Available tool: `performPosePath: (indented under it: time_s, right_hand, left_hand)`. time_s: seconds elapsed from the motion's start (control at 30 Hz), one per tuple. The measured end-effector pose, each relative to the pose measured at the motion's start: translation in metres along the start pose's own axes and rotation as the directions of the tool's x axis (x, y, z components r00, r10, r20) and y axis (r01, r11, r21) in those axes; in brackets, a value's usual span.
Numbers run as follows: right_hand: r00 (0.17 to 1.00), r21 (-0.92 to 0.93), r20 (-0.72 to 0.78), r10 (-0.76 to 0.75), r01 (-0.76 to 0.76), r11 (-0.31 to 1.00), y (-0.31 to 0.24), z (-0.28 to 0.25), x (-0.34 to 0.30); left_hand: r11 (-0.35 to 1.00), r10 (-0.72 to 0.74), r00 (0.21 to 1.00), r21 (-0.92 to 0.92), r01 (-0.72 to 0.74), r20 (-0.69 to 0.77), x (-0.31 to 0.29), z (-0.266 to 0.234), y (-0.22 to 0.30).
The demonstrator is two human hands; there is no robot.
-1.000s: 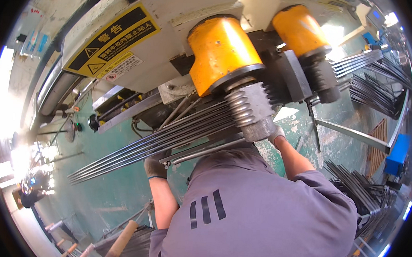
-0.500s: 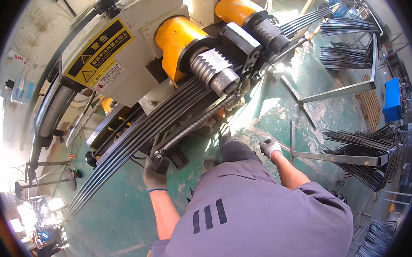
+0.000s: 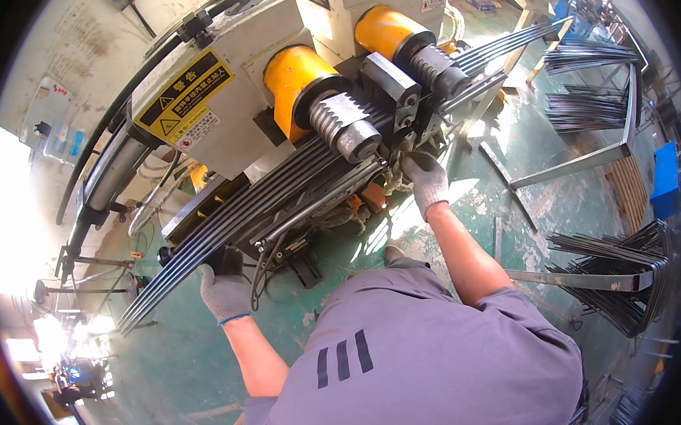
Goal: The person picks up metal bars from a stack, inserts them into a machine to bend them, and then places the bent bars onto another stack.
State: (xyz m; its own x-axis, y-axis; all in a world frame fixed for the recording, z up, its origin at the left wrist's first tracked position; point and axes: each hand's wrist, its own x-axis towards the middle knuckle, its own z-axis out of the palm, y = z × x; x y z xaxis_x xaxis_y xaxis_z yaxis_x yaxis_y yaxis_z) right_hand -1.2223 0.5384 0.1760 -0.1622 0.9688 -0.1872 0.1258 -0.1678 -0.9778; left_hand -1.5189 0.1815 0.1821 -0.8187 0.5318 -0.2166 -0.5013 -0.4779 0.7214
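Long dark steel rods [image 3: 232, 227] span front of boxy grey-white metal machine [image 3: 242, 115]. Your grey-gloved left hand [image 3: 226, 290] half-curls beneath rods' overhang, perhaps steadying it, grip unclear; grey-gloved right hand [image 3: 427, 177] curls below machine's middle, hold hidden.

There are two gloved hands [image 3: 425, 178], two orange housings [image 3: 295, 78], perhaps five nearby rods [image 3: 240, 223].
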Motion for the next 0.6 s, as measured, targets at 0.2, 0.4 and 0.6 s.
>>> performPosePath:
  time_s: [0.2,0.4,0.6]
  right_hand:
    - [0.982,0.258,-0.144,-0.122,0.156,0.954,-0.019,0.005,0.025]
    - [0.994,0.404,-0.073,-0.084,0.107,0.908,-0.028,0.006,0.053]
    - [0.997,0.486,-0.074,0.027,0.013,0.874,-0.041,0.011,0.086]
  left_hand:
    - [0.977,0.209,0.978,0.026,-0.21,0.025,-0.006,0.048,0.017]
    - [0.809,0.53,0.843,0.347,-0.473,-0.087,0.0,0.108,0.069]
    - [0.409,0.77,0.636,0.726,-0.552,0.05,-0.007,0.21,0.13]
